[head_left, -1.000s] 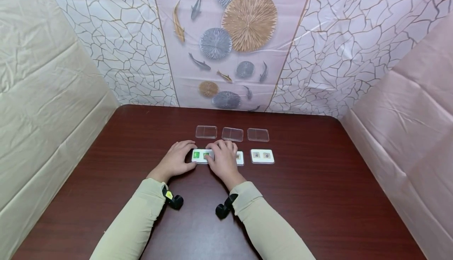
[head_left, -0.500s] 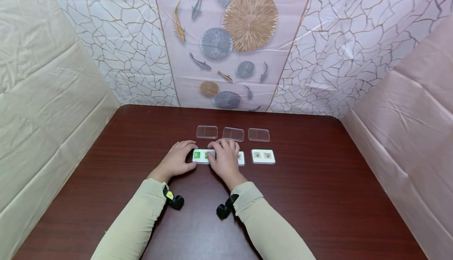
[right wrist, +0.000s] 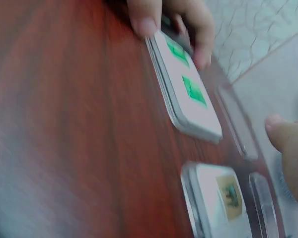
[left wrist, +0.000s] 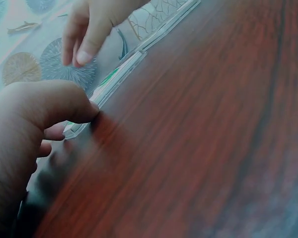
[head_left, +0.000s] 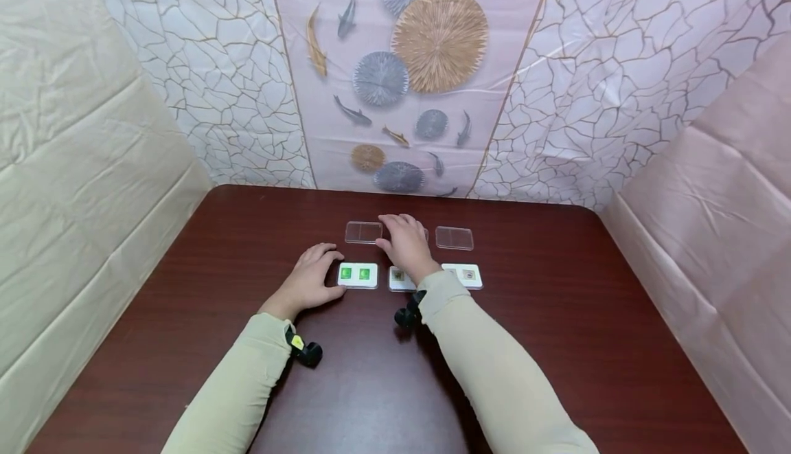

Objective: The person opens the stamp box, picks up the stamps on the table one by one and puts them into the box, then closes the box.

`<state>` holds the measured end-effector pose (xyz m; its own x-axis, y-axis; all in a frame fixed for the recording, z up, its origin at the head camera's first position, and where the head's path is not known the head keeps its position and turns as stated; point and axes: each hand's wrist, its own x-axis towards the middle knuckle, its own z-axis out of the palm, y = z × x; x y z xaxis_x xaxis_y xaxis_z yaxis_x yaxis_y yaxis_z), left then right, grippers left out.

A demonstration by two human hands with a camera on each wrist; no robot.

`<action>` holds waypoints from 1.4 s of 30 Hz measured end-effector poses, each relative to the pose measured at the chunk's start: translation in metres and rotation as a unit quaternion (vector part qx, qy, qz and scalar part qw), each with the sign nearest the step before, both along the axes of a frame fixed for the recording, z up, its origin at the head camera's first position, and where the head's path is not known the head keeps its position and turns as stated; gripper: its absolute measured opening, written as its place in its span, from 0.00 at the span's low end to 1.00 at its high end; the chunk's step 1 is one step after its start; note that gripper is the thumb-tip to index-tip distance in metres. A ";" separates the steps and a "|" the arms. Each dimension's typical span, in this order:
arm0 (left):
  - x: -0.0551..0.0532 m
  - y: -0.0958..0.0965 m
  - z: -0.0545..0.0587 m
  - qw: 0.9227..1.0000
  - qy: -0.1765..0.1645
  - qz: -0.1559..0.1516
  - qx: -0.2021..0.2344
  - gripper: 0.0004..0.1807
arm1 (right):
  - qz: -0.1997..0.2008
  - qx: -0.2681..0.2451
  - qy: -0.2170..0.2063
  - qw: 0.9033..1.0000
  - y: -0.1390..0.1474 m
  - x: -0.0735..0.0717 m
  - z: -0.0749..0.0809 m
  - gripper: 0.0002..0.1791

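My left hand [head_left: 307, 281] pinches the left end of a flat plastic case [head_left: 358, 275] with a white insert bearing two green squares. In the left wrist view the thumb [left wrist: 74, 106] lies at its near edge, with fingers on the far side. My right hand [head_left: 406, 246] is in the air, beside the left clear lid [head_left: 363, 232] and partly over the middle lid, which it mostly hides. Nothing shows between its thumb [right wrist: 283, 134] and fingers. A second white case [right wrist: 223, 198] with a small brownish picture lies to the right of the green one.
A third white case [head_left: 471, 276], partly behind the right sleeve, ends the front row. Behind it lies the right clear lid [head_left: 454, 237]. The dark red wooden table [head_left: 568, 344] reaches back to a patterned cloth [head_left: 395, 97]; pale cloths hang at both sides.
My right hand has let go of the green-square case and moved away from me, over to the clear lids. The left hand stays at the case's left end.
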<state>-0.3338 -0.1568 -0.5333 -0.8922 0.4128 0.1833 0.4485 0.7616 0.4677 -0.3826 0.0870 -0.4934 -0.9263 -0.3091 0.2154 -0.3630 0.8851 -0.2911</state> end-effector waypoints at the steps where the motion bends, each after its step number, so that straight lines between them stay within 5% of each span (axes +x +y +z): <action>1: 0.001 -0.001 0.000 1.000 0.000 0.000 0.001 0.34 | 0.007 0.011 -0.015 1.000 0.000 -0.003 0.000 0.35; 9: 0.003 -0.002 -0.002 1.000 0.000 -0.003 0.003 0.33 | 0.023 0.078 -0.119 0.990 -0.008 -0.019 -0.003 0.44; 15: 0.002 -0.003 -0.004 1.000 0.000 -0.003 0.000 0.33 | 0.028 0.103 -0.134 0.985 -0.016 -0.026 -0.003 0.40; 23: 0.002 -0.001 0.001 1.000 -0.001 -0.005 0.003 0.32 | 0.031 0.144 -0.094 0.985 -0.020 -0.023 0.004 0.28; 42: -0.003 -0.001 -0.001 1.000 -0.016 -0.006 0.013 0.30 | 0.079 0.172 -0.036 0.981 -0.011 -0.013 0.001 0.26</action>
<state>-0.3369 -0.1575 -0.5338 -0.8932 0.4184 0.1647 0.4411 0.7443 0.5014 -0.3954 0.0764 -0.4929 -0.8699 -0.4931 0.0089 -0.4932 0.8698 -0.0160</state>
